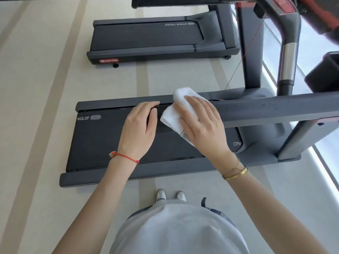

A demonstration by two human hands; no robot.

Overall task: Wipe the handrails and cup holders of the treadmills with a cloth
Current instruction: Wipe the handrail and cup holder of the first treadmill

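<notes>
**A:** What are the hands doing?

**B:** The right hand (200, 123) lies flat, fingers nearly straight, pressing a folded white cloth (176, 107) onto the dark handrail (266, 111) of the near treadmill (102, 143). The cloth is draped over the rail's top, one end hanging toward the belt. The left hand (139, 129) sits just beside it on the same rail, fingers curled over the rail's free end, apparently steadying.

**A:** So which step?

**B:** I'd judge it a wiping pass on this rail, near its free end. The long stretch toward the upright post (250, 52) shows small specks and looks undone. The cup holders aren't clearly in view; a dark box-like part at the right edge may be one, but I cannot tell.

**A:** What does the next move need?

**B:** Steady downward pressure while sliding the cloth along the rail to the right, wrapping it round the sides too.

**A:** Room to move?

**B:** The rail runs open to the right until it meets the console frame. A thin red cord (245, 52) hangs near the post, worth avoiding. The second treadmill (146, 36) stands well apart across striped floor (36, 88).
</notes>
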